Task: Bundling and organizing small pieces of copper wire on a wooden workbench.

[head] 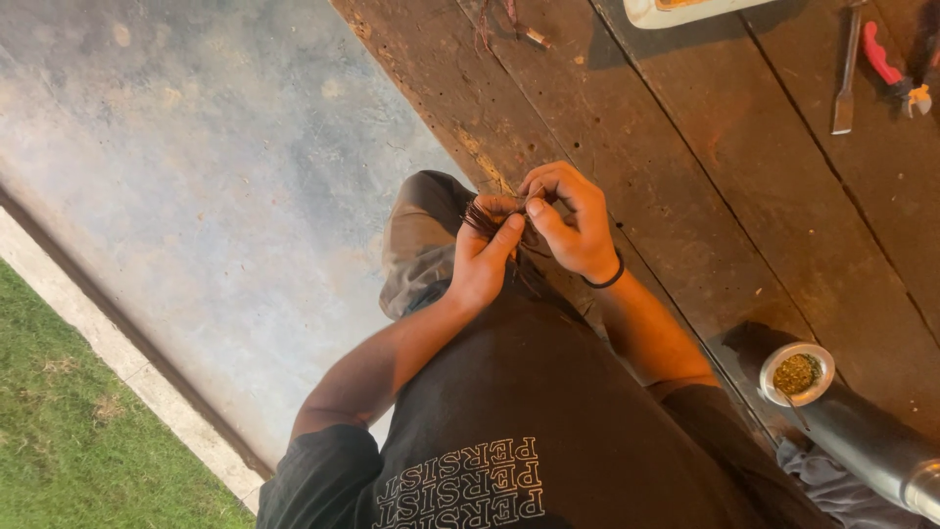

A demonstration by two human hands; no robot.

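Fingers [537, 217] of both the left hand [482, 263] and right hand [573, 223] pinch closed on a bundle of thin wires [483, 217]. Held off the tabletop [705, 176] edge, strands could slip loose or prick skin.

Worn dark plank table [744, 196]; grey concrete floor [215, 167]; grass strip [69, 431] at edge.

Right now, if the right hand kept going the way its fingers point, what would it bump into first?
Probably the left hand. The right hand curls its fingers toward the bundle of thin dark wires pinched between both hands, so it would meet those wires and the left thumb almost at once.
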